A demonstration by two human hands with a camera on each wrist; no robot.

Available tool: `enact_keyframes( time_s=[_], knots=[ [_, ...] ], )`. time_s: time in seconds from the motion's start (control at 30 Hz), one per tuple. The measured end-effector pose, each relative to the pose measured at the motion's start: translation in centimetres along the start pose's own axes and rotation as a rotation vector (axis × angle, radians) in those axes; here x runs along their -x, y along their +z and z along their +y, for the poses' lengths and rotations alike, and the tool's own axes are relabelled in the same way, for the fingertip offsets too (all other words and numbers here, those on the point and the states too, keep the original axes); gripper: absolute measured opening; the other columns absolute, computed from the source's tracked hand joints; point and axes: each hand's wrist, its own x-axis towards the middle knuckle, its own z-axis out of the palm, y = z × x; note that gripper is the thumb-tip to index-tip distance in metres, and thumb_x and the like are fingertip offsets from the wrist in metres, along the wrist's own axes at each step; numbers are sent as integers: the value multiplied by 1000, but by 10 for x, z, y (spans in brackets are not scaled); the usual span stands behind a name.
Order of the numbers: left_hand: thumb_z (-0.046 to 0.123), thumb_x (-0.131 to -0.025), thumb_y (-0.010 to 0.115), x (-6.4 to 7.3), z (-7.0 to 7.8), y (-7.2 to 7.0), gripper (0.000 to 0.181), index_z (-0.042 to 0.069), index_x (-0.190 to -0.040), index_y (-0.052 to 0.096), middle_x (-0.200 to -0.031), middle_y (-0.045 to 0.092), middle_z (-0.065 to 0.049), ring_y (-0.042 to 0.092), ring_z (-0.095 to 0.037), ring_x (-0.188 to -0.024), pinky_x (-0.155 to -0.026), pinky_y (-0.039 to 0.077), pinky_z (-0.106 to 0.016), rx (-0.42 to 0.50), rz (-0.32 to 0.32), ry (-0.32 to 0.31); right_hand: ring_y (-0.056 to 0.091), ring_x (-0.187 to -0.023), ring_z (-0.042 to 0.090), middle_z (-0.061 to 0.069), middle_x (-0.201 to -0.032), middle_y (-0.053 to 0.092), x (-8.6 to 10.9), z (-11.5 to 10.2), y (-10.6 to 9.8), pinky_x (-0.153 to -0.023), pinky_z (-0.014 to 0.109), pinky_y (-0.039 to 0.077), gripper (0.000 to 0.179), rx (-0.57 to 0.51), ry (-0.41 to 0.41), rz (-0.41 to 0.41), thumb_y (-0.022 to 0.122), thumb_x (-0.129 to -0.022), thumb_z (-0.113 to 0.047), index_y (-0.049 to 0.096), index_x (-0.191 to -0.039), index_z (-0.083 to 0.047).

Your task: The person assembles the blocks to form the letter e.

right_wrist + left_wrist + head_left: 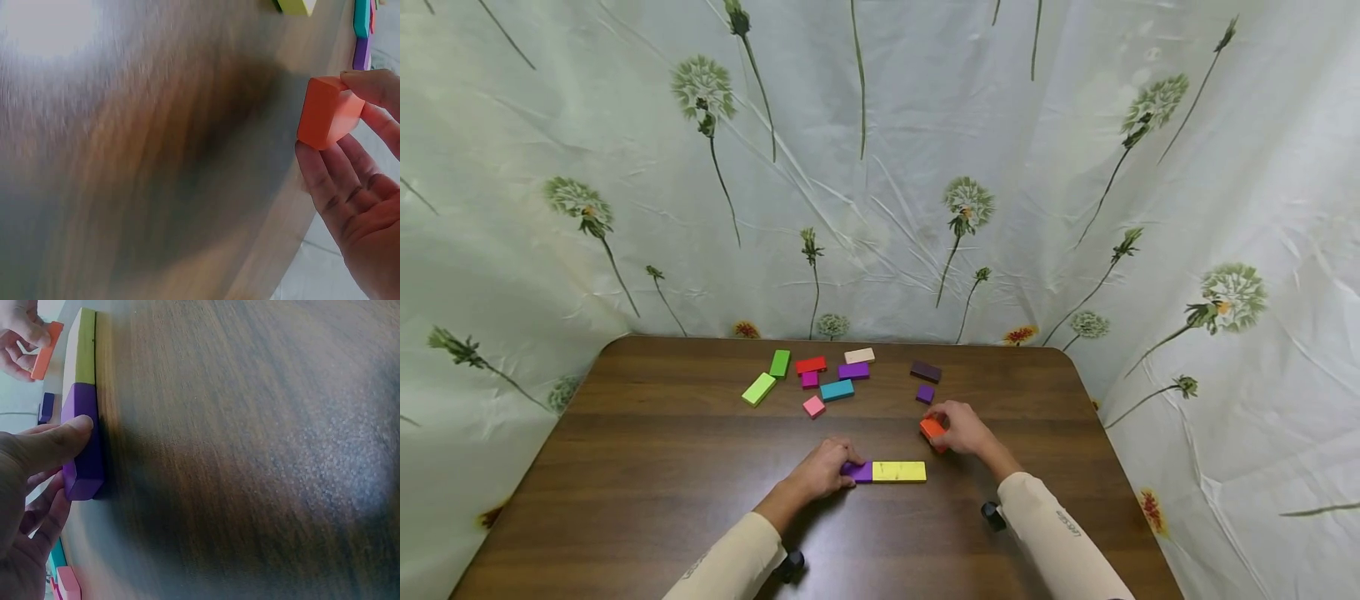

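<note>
My left hand [826,468] pinches a purple block [87,447] between thumb and fingers on the table. The purple block lies end to end with a longer yellow block [898,472], forming one straight row. To the right and a little farther back, my right hand [964,429] holds an orange block [933,431]. In the right wrist view the orange block [325,115] sits between the thumb and fingertips, tilted. A small purple block [925,393] and a dark block [926,372] lie just beyond the right hand.
At the back of the brown table [662,500] lie a lime block [759,389], a green block [780,363], a red block [811,365], a teal block [837,390], a pink block [814,407] and several others. A floral curtain [880,192] hangs behind the table.
</note>
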Motion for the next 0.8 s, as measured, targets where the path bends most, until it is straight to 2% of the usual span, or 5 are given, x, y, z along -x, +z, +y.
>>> enact_keyframes(
  time_s=[0.3, 0.8],
  knots=[
    [7, -72, 82, 0, -2, -2, 27, 3, -98, 75, -85, 64, -2, 61, -19, -84, -77, 50, -30, -9, 7, 24, 56, -82, 17, 5, -90, 62, -2, -9, 14, -72, 34, 47, 37, -21, -2, -21, 83, -69, -7, 69, -103, -7],
    [9, -72, 82, 0, 1, 0, 28, 3, -99, 75, -87, 64, -3, 61, -20, -84, -78, 49, -32, -17, -2, 9, 53, -79, 16, 3, -88, 61, -4, -13, 26, -70, 33, 46, 35, -23, 81, -66, 82, -71, -10, 69, -104, -8]
  ],
)
